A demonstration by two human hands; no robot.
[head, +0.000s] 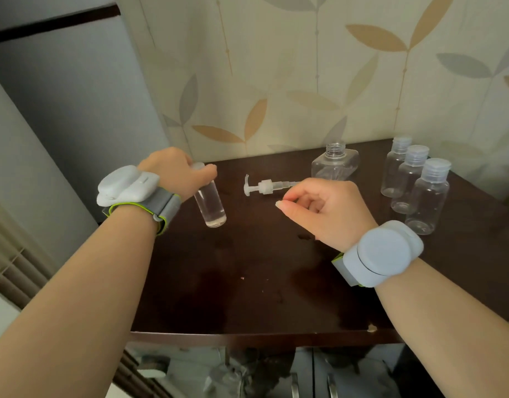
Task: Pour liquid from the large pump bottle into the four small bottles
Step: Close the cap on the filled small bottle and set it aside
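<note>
Setting: dark brown table (247, 282) against a wall papered with a leaf pattern (276, 67).
Left hand (175, 170): closed around the top of a small clear bottle (211, 202), fingers over its cap end; the bottle is tilted, its base toward the camera, and holds clear liquid. Whether the base touches the table cannot be told.
Right hand (325, 211): over the middle of the table, fingers loosely curled, thumb and forefinger pinched close together; nothing visible between them.
Pump head (264, 186): lying on its side on the table, between the two hands, just beyond the right fingertips.
Large bottle (335, 163): square, clear, uncapped, standing near the wall.
Three small bottles (414, 185): capped, clear, grouped at the right side of the table, well apart from the held one.
Wrists: each carries a pale grey band device (382, 254).
</note>
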